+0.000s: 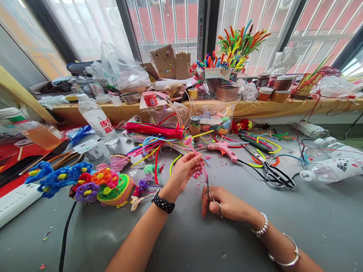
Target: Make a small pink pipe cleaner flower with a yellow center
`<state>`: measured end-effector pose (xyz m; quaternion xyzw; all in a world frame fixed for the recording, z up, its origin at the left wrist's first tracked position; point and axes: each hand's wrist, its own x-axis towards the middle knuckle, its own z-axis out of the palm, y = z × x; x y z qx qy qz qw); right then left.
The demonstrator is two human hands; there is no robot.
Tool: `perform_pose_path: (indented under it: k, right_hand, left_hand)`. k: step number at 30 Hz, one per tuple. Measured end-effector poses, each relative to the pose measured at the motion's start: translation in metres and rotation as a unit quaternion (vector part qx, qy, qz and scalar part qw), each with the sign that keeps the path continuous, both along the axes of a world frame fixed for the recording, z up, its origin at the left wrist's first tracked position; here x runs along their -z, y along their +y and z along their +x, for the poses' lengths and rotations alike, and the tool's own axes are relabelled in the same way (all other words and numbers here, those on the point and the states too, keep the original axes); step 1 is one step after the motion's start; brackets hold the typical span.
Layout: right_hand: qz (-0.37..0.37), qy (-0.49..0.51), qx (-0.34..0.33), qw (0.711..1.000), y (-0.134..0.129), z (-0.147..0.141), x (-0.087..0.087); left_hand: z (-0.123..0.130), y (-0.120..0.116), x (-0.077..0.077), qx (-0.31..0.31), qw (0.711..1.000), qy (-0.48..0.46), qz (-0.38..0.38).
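Person's left hand (183, 172) pinches pink stem (203, 170) over grey table (198, 245), near glue gun (225, 149), while right hand (229, 204) grips small scissors (209, 189) by the loops, angled up at stem's lower end, blade contact unclear.

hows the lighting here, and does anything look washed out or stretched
Head view, back: daylight through the window leaves its panes pale; head view, sides: window frames lean outward and the far-left bottle looks stretched; head view, middle: left hand and right hand look fairly sharp.
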<state>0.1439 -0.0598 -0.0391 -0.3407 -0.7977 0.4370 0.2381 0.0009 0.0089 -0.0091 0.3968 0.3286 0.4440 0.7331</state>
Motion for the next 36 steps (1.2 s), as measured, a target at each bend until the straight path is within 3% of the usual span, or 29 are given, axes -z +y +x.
perform_pose_path:
  k: [36]
  right_hand:
    - [-0.022,0.006,-0.016,1.000,0.0006,0.0004,0.0019]
  left_hand:
    - [0.0010,-0.0014,-0.0001,-0.005,1.000,0.004,-0.001]
